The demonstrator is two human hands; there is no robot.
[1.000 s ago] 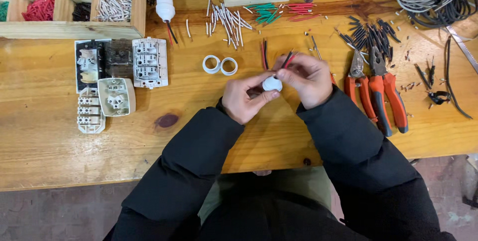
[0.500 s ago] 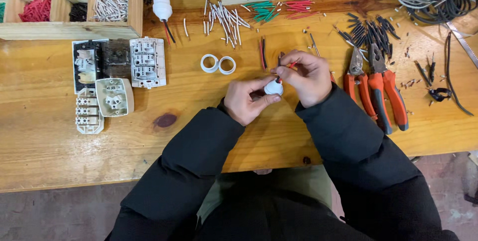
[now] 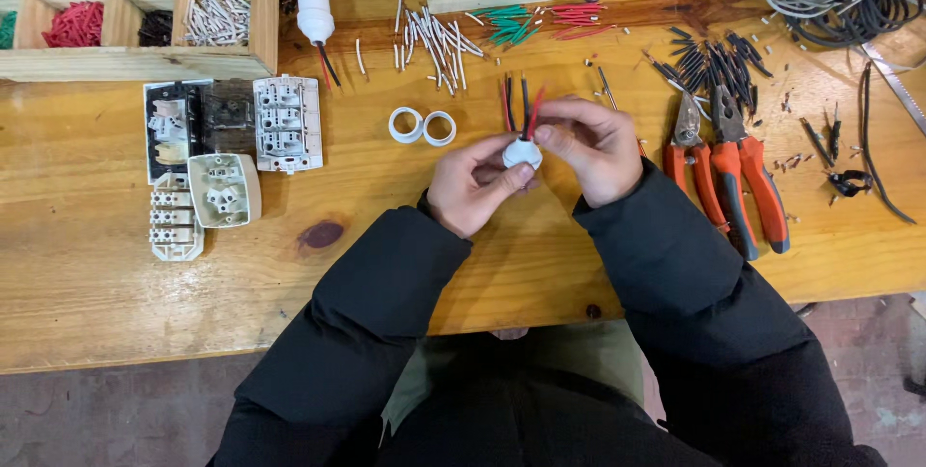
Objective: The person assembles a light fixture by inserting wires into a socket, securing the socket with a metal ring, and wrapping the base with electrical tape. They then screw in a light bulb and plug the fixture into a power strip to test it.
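Both hands met over the bench, the left hand [image 3: 475,185] and right hand [image 3: 590,147] pinching a small white fitting [image 3: 522,152]. Since a second earlier its red wire [image 3: 533,113] had swung upright, the hands barely shifting (grip unchanged). Two white rings [image 3: 422,126] lay just beyond. The wooden tray [image 3: 262,13] held red, white and blue wire pieces in separate compartments.

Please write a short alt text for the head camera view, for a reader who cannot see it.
Both hands, left hand and right hand, hold a small white fitting with red and black wires above a wooden workbench; red-handled pliers lie right.
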